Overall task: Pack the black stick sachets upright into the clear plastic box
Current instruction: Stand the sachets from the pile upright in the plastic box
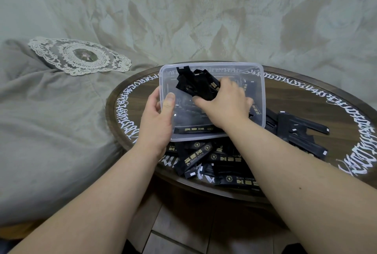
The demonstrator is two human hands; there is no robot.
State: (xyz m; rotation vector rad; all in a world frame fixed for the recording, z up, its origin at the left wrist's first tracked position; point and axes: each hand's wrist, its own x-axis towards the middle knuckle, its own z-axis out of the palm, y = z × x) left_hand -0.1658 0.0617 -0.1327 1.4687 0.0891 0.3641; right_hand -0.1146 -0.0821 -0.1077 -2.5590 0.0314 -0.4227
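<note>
The clear plastic box is tilted towards me above a round table. My left hand grips its left wall, thumb inside the rim. My right hand reaches into the box and holds a bunch of black stick sachets that lean against the far left part of the box. One more sachet lies flat along the box's near wall. A loose pile of black sachets with gold print covers the table under and in front of the box, and more sachets lie to the right.
The round dark wooden table carries a ring of white script near its edge. A grey cushion or sofa with a lace doily stands to the left. A patterned wall rises behind. Tiled floor shows below the table.
</note>
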